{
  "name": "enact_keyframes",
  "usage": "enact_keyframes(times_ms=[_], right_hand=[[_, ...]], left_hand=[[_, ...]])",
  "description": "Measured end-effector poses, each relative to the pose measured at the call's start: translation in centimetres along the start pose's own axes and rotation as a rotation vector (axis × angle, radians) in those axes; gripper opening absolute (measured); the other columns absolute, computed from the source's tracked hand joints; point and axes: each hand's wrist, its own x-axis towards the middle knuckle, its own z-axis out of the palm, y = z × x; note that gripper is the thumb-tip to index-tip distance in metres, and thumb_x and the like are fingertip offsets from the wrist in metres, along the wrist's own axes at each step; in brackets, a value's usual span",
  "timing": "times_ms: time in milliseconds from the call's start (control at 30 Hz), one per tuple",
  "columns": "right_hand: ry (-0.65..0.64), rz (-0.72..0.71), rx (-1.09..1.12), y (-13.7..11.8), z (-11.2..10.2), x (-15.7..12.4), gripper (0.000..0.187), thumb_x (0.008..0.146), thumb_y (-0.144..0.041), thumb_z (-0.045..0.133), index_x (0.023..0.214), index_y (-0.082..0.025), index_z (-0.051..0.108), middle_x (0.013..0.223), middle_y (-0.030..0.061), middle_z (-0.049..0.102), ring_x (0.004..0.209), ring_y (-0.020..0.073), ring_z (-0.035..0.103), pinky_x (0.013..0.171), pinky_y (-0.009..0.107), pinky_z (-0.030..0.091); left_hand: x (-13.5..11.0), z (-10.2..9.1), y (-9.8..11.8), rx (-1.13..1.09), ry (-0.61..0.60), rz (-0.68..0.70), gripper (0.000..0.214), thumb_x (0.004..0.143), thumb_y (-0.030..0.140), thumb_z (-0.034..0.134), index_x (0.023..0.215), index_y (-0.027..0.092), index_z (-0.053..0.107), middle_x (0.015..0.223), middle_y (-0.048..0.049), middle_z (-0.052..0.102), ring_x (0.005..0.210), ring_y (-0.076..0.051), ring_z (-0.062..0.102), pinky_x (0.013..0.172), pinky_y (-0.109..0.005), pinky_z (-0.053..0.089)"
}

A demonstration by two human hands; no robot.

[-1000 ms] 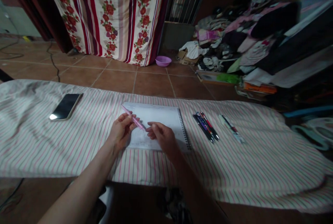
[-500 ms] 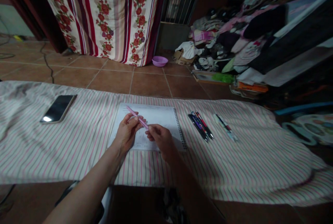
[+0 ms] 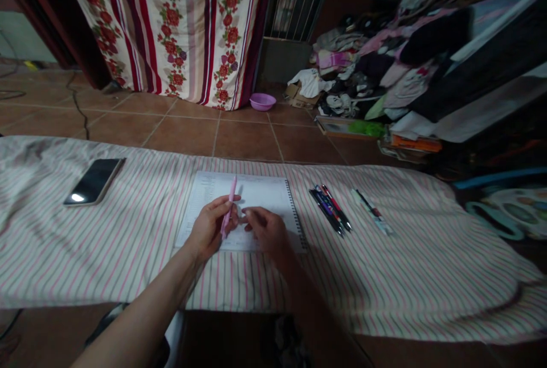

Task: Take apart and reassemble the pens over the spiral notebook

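My left hand (image 3: 210, 227) is closed around a pink pen (image 3: 229, 204) that points up and away from me, over a white spiral notebook (image 3: 260, 192). My right hand (image 3: 265, 230) rests just to the right of it on the notebook page, fingers curled together near the pen's lower end; whether it holds anything small I cannot make out. The notebook lies open on a pink-striped cloth (image 3: 427, 265) that covers a low surface in front of me.
A dark phone (image 3: 94, 181) lies on the cloth at the left. A bunch of pens (image 3: 330, 207) and two more pens (image 3: 371, 211) lie to the right of the notebook. Beyond: tiled floor, a floral mattress (image 3: 188, 26), a purple bowl (image 3: 262, 101), a heap of clothes (image 3: 384, 66).
The pink pen has swung from slanting leftward to nearly upright in my left hand. My right hand's fingertips have come off the pen and settled on the page.
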Motion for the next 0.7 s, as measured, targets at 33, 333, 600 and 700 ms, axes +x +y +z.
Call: enact_keyframes(times_ms=[33,333,600,700], right_hand=[[0.035,0.005,0.027,0.0,-0.2,0.2,0.028,0.078,-0.039,0.051,0.086,-0.016,0.066,0.07,0.005,0.068,0.055,0.0134,0.061,0.042,0.02,0.041],[0.165,0.01,0.191,-0.1,-0.7,0.8,0.033,0.074,-0.04,0.058,0.093,-0.016,0.068,0.055,-0.0021,0.056,0.048,0.009,0.048,0.045,0.021,0.042],[0.16,0.002,0.22,-1.2,-1.0,0.4,0.026,0.072,-0.037,0.059,0.088,-0.018,0.068,0.057,-0.0023,0.056,0.052,0.01,0.05,0.05,0.022,0.044],[0.153,-0.013,0.234,-1.4,-1.0,0.2,0.027,0.074,-0.038,0.058,0.088,-0.018,0.069,0.058,-0.0017,0.058,0.053,0.0102,0.051,0.052,0.022,0.045]], left_hand=[[-0.1,0.1,-0.1,0.023,-0.005,-0.005,0.025,0.071,0.021,0.066,0.092,0.009,0.064,0.057,0.0012,0.055,0.042,-0.005,0.045,0.042,-0.018,0.032],[-1.4,0.5,-1.3,0.334,-0.092,0.033,0.034,0.071,0.037,0.066,0.094,0.012,0.066,0.049,0.003,0.049,0.041,-0.005,0.035,0.04,-0.019,0.018],[-1.5,0.2,-2.2,0.486,-0.034,0.094,0.038,0.072,0.042,0.065,0.098,0.013,0.066,0.051,0.0027,0.049,0.044,-0.007,0.036,0.042,-0.02,0.025],[-1.4,-0.4,-2.4,0.689,-0.006,0.241,0.03,0.076,0.036,0.061,0.098,0.017,0.068,0.061,-0.0005,0.057,0.052,-0.01,0.045,0.049,-0.022,0.035]])
